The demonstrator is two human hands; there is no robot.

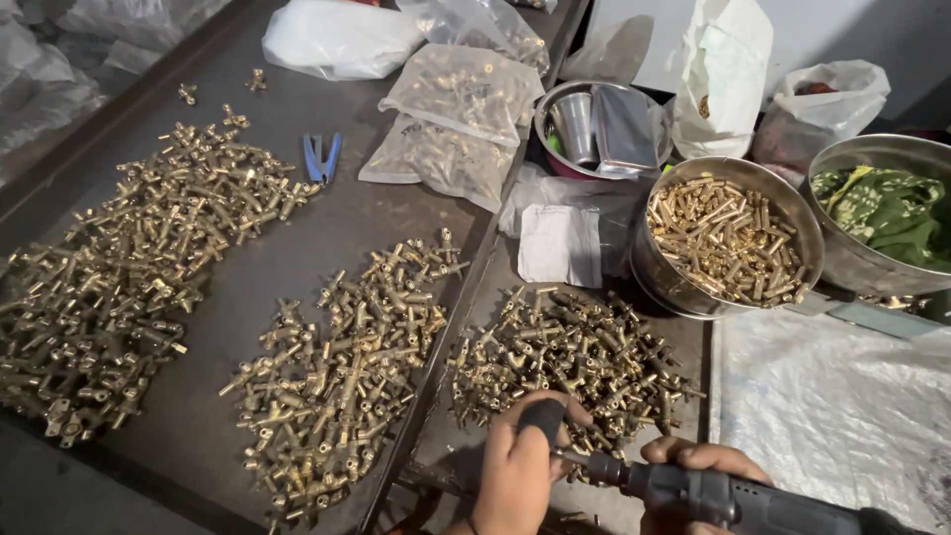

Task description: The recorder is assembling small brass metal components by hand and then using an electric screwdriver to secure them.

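At the near edge of the bench (327, 228), the left hand (520, 466) is clenched around a dark handle (543, 416), fingers touching the near pile of brass fittings (570, 362). The right hand (693, 466) grips a dark power tool (733, 495), its tip meeting the left hand. Far right, a steel bowl (654, 272) holds brass tubes (728, 238). 2 larger piles (337, 372) lie left.

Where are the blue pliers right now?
In the head view, the blue pliers lie upper left on the dark table, between the large brass-fittings pile and the clear bags.
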